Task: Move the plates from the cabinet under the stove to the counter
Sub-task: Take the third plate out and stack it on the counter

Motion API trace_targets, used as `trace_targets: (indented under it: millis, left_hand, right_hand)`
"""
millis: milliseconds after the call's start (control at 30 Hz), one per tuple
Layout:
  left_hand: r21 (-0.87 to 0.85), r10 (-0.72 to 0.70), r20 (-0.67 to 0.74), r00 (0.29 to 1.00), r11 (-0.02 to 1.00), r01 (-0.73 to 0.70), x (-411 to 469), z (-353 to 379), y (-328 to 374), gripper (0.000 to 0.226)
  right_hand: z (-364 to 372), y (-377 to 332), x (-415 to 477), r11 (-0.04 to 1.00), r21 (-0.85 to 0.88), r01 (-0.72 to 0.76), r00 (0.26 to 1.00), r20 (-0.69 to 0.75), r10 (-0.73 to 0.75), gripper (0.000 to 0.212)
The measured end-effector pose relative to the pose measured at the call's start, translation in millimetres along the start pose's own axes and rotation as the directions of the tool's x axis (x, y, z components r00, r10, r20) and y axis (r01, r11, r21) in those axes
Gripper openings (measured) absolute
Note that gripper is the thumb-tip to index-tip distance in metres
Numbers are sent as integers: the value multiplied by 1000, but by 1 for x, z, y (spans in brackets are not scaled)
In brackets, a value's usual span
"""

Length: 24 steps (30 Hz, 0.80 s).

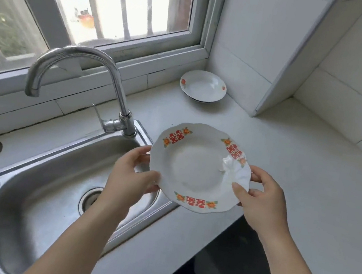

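A white plate (196,170) with red symbols and orange flowers on its scalloped rim hangs in the air above the counter (289,168), just right of the sink. My left hand (131,176) grips its left edge, thumb on top. Opposite it, my right hand (260,201) holds the right edge, thumb over the rim. Further back, near the window corner, a small stack of white plates (203,87) with orange flower marks rests on the counter.
A steel sink (48,187) with a curved tap (104,72) lies to the left. The black glass stove top (230,270) is at the lower right. A tiled pillar (273,44) and wall close the back right. The window sill runs behind the sink.
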<state>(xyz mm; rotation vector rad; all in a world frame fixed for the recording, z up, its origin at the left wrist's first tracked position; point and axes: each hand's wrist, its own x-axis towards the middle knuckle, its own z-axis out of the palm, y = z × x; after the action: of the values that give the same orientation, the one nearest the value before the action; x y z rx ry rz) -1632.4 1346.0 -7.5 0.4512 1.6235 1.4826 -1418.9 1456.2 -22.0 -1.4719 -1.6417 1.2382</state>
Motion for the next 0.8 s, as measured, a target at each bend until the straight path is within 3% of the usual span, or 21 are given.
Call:
trace_targets:
  millis: [433, 800]
  left_hand:
    - [1, 3, -140, 990, 1000, -3, 145, 83, 57, 56]
    - [146, -31, -155, 987, 988, 54, 279, 123, 65, 58]
  right_hand:
    - [-2, -27, 197, 999, -35, 40, 988, 149, -34, 31]
    - [24, -23, 339, 987, -149, 52, 983, 180, -24, 28]
